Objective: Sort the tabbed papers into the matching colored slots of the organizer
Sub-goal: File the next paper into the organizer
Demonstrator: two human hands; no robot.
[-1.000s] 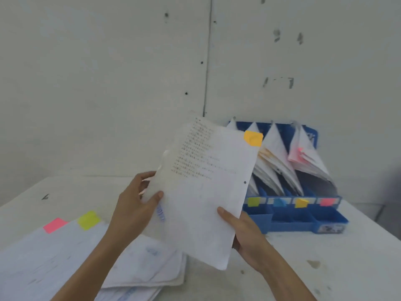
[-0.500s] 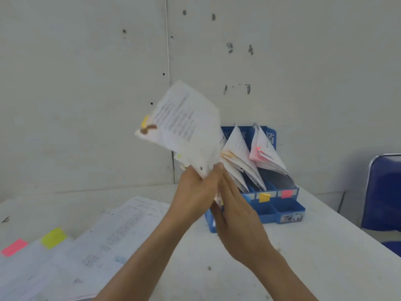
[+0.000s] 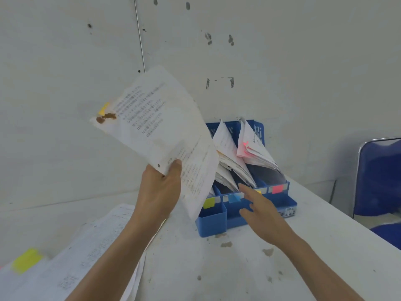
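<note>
Grips one sheet (image 3: 165,135) by its lower edge with the left hand (image 3: 161,187), thumb pressed on the printed face, other fingers out of sight behind. Holds it raised and tilted above the organizer (image 3: 213,222), probably to clear the papers already filed and to bring the tab (image 3: 103,108) at the far corner into sight: yellow to orange, blurred, beside a brown stain (image 3: 106,117). Not yet in any slot.

Reaches with the right hand (image 3: 260,209), empty, fingers straight and spread, toward the organizer's front, fingertips over the third label (image 3: 258,192) and hiding most of it. Touching or not: cannot tell. Likely freed to part the papers there and open a gap for the sheet.

Four slots, set at the back of the counter (image 3: 217,268) by the wall: yellow label (image 3: 209,202), blue label (image 3: 234,198), the covered one, pink label (image 3: 277,189). Pink-tabbed papers (image 3: 253,148) leaning back in the rightmost slot, above the matching label.

Further left on the counter, a pile (image 3: 86,257) with a yellow-green tab (image 3: 27,259) sticking out, presumably waiting for sorting. At the right, a blue chair (image 3: 379,177).
</note>
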